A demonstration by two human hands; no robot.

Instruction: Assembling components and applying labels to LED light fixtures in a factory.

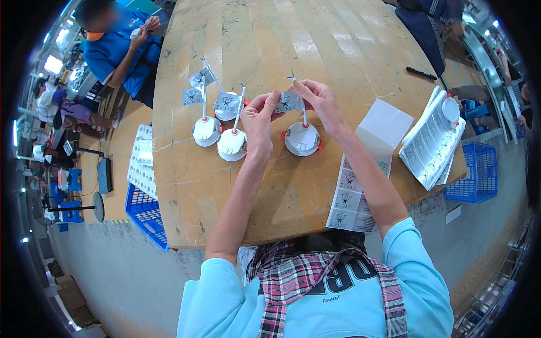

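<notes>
A silver-grey printed label (288, 102) is stretched between my two hands above the table. My left hand (260, 121) pinches its left end between thumb and finger. The fingers of my right hand (319, 102) close on its other end, beside the white cable (305, 117) of a round white light fixture (302, 140) with red side clips. Stripped wire ends poke up above the right fingertips. Left of my hands stand three similar fixtures, one in front (232, 145), one at the left (207, 132) and one behind (226, 107), with labels flagged on their cables.
A sheet of labels (345, 209) hangs over the near table edge by my right forearm. Right of it lie a stack of printed leaflets (431, 143) with a white round part (450, 109) on top, and a black pen (421, 73). Blue crates (145, 211) flank the table; a person (121, 50) works at left.
</notes>
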